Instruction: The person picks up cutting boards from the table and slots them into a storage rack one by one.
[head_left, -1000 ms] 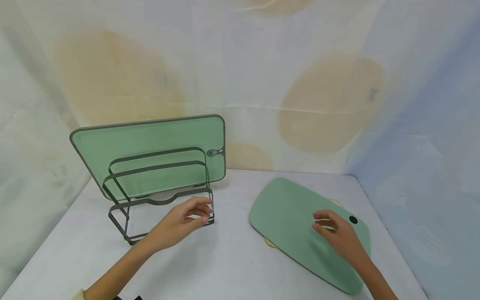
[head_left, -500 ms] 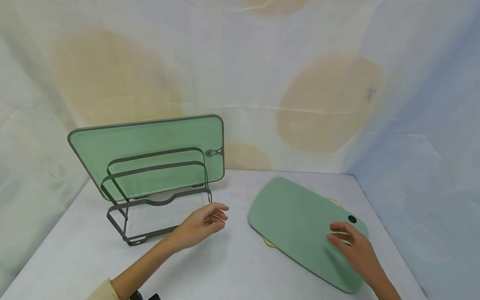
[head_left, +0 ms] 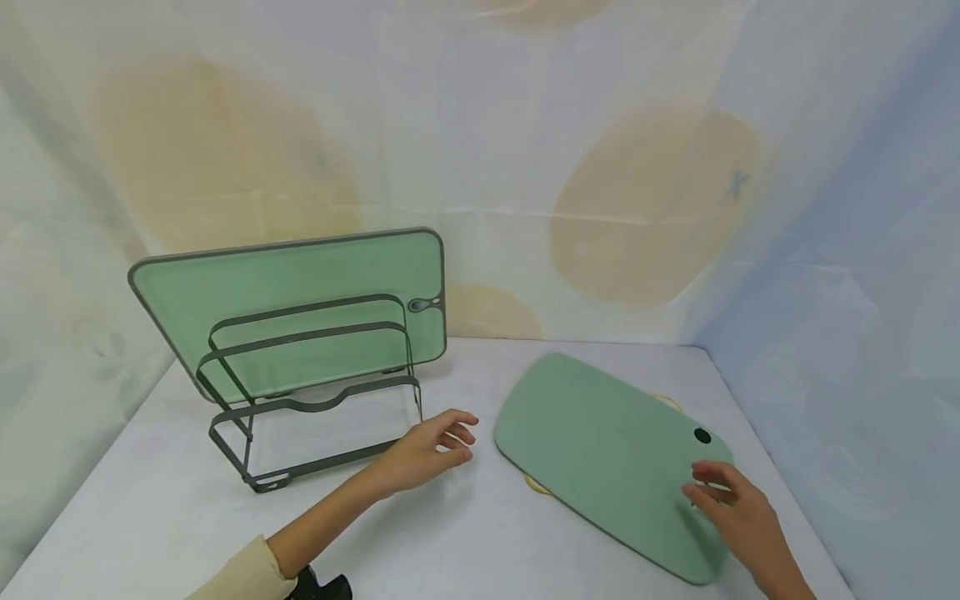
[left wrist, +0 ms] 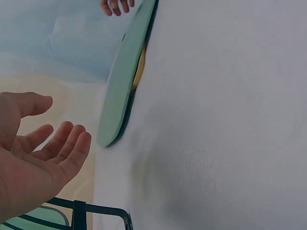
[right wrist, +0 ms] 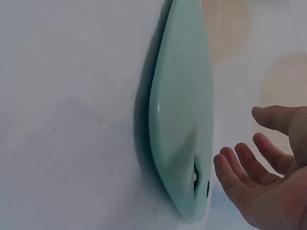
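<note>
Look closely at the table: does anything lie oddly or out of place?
Yes. The flat green board does not sit flush on the table: a yellowish thing pokes out beneath its edges. The other board stands in the rack.

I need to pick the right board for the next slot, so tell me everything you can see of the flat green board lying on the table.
The flat green board is a pale, matte oblong with rounded corners and a small dark hole near its right end. It looks like smooth plastic. It lies flat but slightly raised, on a yellowish thing that peeks out underneath. The right hand hovers at its near right end with relaxed fingers; contact is unclear. The left hand is apart, to its left.
</note>
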